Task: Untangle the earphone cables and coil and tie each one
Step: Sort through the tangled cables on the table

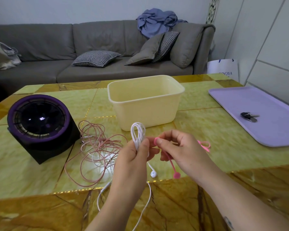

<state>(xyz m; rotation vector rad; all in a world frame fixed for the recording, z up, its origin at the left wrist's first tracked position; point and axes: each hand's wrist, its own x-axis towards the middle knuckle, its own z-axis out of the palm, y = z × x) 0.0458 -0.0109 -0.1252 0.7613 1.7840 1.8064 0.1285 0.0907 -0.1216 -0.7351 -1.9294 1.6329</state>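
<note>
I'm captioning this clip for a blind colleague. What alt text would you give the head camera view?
Over a yellow-green table, the left hand grips a coiled white earphone cable while the right hand holds a pink tie beside it. A tangled pink cable lies left of the hands, with a cream tub behind and a fan far left.

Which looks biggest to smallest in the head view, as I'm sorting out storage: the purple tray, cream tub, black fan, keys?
1. purple tray, partly cut off by the frame edge
2. cream tub and black fan: alike in apparent size, so unranked
3. keys, clearly smallest, lying on the tray
</note>
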